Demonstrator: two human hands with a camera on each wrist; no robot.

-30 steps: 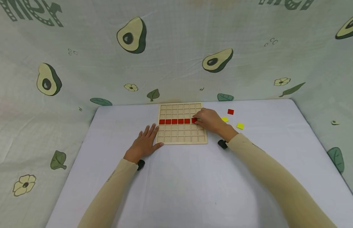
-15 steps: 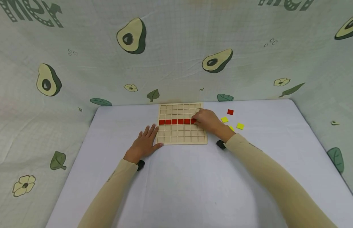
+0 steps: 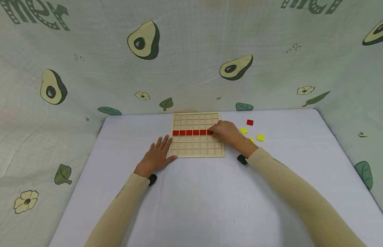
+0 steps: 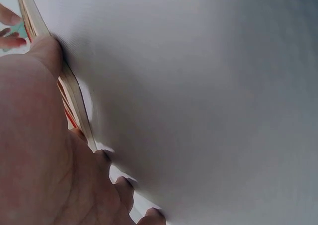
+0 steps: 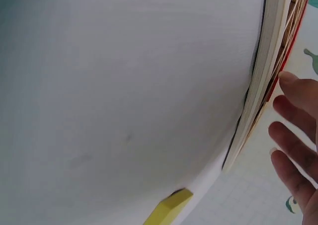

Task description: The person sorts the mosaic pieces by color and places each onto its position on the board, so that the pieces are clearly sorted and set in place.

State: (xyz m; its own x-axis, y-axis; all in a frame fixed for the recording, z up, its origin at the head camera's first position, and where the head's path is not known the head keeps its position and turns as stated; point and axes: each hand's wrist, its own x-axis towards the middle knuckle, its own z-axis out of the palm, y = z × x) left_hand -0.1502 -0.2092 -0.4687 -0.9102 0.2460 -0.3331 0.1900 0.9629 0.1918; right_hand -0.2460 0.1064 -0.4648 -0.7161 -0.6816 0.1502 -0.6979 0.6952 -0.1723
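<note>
A wooden grid board (image 3: 197, 149) lies flat near the table's far edge, with a row of several red square tiles (image 3: 189, 132) across its middle. At the right end of that row, my right hand (image 3: 229, 133) has its thumb and fingertips at a red tile (image 3: 209, 132), which sits in line with the others. In the right wrist view, the thumb (image 5: 293, 83) meets the red edge while the other fingers are spread apart above the board. My left hand (image 3: 155, 156) rests spread at the board's left side, its thumb (image 4: 47, 51) against the front-left corner.
Right of the board lie several yellow tiles (image 3: 260, 138), one partly behind the right wrist, and a loose red tile (image 3: 250, 122). A white cloth covers the table (image 3: 194, 199). An avocado-print curtain (image 3: 185, 51) hangs behind it and at both sides.
My right hand has shifted the last red tile slightly left into line with the row, and its fingers have settled lower over it. The left hand has stayed in place.
</note>
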